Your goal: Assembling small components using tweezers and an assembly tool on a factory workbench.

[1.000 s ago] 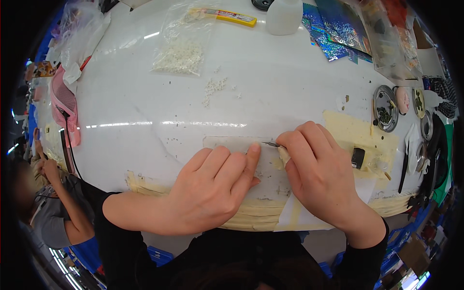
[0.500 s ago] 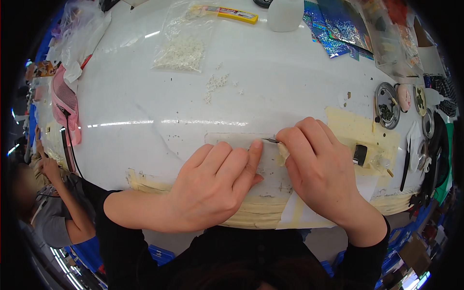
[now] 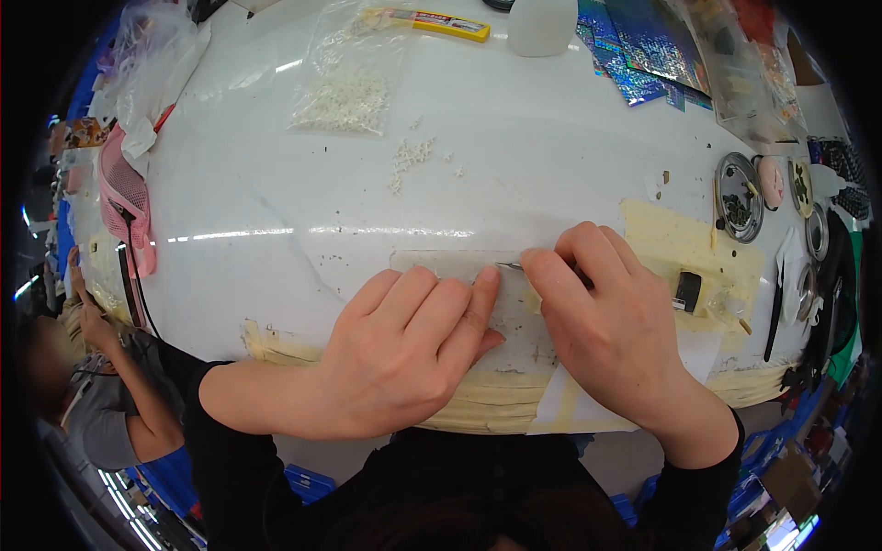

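Observation:
A thin, clear plate [image 3: 432,258] lies flat on the table near me, its far edge showing beyond my fingers. My left hand [image 3: 409,354] holds it down, index finger stretched out on it and the other fingers curled. Pinched in my right hand [image 3: 606,321] is a slim pointed metal tool [image 3: 508,265]; its tip almost meets my left index fingertip. Most of the tool is hidden by my fingers, so its exact kind cannot be told. Anything tiny under the fingertips is hidden too.
Small white pieces [image 3: 411,161] lie beyond my hands, below a clear bag [image 3: 344,96] of them. At right are masking tape [image 3: 652,230], a small black object [image 3: 686,292] and a round tin [image 3: 738,197]. A pink mesh pouch [image 3: 127,188] and another person [image 3: 129,395] are at left.
My right hand has rolled slightly over the tool, and less of the tool and of the pale piece below its fingers shows. My left hand stays almost where it was.

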Action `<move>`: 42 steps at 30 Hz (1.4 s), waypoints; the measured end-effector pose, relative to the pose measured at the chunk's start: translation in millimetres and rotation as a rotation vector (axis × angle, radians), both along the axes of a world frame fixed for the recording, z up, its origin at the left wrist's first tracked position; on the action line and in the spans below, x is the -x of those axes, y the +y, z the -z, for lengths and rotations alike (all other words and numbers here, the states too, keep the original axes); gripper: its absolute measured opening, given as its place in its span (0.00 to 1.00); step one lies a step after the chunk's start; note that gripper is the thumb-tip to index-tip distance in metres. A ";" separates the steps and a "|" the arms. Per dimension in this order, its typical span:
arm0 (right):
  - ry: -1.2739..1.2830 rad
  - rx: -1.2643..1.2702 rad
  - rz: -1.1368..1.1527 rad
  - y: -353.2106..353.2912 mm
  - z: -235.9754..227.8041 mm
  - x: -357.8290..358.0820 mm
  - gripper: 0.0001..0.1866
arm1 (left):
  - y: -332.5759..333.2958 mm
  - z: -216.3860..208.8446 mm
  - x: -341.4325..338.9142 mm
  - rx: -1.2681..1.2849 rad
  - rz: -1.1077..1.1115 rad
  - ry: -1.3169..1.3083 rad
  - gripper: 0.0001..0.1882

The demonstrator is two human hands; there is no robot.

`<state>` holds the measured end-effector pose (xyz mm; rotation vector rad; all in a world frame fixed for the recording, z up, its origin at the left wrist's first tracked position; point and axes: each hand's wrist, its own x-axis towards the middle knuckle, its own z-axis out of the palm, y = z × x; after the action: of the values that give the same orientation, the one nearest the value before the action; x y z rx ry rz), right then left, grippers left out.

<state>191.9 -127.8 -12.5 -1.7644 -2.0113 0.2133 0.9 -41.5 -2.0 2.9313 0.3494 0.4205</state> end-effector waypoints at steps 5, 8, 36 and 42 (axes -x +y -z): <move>0.014 -0.010 0.000 0.0 0.6 0.8 0.09 | -0.2 -0.1 0.4 -0.001 -0.014 -0.011 0.27; 0.017 -0.010 0.001 0.2 0.9 1.0 0.09 | 0.5 -0.5 0.6 0.005 -0.015 -0.010 0.27; -0.005 -0.055 0.013 -0.2 4.9 4.3 0.09 | 0.7 -1.8 -1.9 0.130 -0.030 -0.028 0.29; -0.029 -0.079 0.008 -2.4 4.9 6.6 0.09 | 0.0 0.2 -1.7 0.117 -0.032 -0.038 0.29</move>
<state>185.2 -130.3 -17.4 -1.7349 -2.0044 0.1050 2.6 -41.5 -2.2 2.8040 0.4022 0.4432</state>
